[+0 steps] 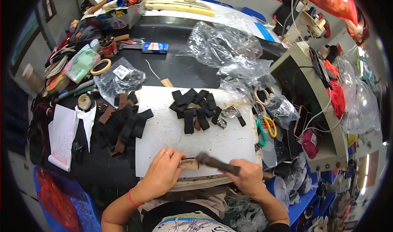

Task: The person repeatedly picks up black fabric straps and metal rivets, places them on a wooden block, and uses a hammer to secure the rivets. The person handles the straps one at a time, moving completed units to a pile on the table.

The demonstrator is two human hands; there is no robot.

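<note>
My right hand (249,177) is wrapped round the handle of a hammer (219,165). The dark head of the hammer lies over the right end of a small tan block (189,165), close to the front edge of a white work board (163,138). From the left, my left hand (166,166) pinches at the block's left end. What sits between those fingertips is too small to make out. A heap of short black strap pieces (192,106), with a few brown ones, lies farther back on the board. Small shiny metal parts (231,112) in clear plastic lie to its right.
More black and brown strap pieces (127,125) pile up left of the board, beside a notepad (63,135). Green- and yellow-handled scissors (265,129) lie on the right. Clear plastic bags (221,45) cover the far side. A grey machine housing (323,146) stands at the right.
</note>
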